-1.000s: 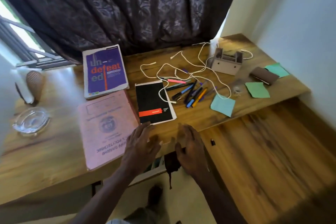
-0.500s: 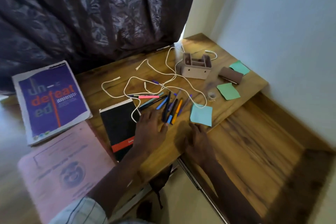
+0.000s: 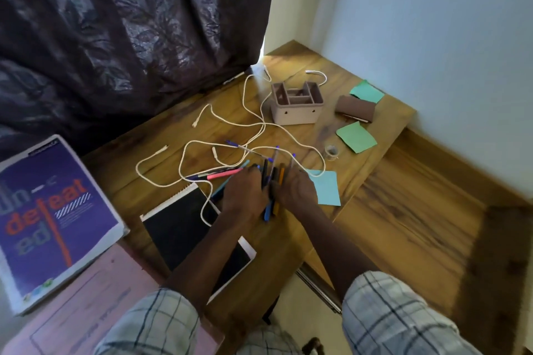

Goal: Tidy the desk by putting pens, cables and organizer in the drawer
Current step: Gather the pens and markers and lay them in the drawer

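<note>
Both hands are now brought together on the pens [image 3: 272,181]; half a second ago they lay apart, the left by the notebook and the right below the blue note. The left hand [image 3: 245,193] and right hand [image 3: 294,190] are curled around the bundle from either side, and the pens are gripped between them, with tips showing above the fingers and ends below. Black, orange, blue and purple barrels are seen in the bundle; the count is lost to blur. A pink pen [image 3: 227,174] and a teal pen [image 3: 230,183] are left lying just left of the hands.

The bundle is held at the middle of the desk [image 3: 288,242], partly under the white cables [image 3: 259,130]. These are tangled in loops across the desk; the number cannot be told.

The organizer [image 3: 297,106] is a brown box set upright behind the cables. Several open compartments are seen, showing only their own walls.

Counted:
- Three sticky notes: two green [image 3: 356,137] [image 3: 367,91], one blue [image 3: 327,190].
- One brown case [image 3: 356,108].
- One tape roll [image 3: 331,150].
- One black notebook [image 3: 178,228].
- One purple book [image 3: 49,222].
- One pink folder [image 3: 86,297].
</note>
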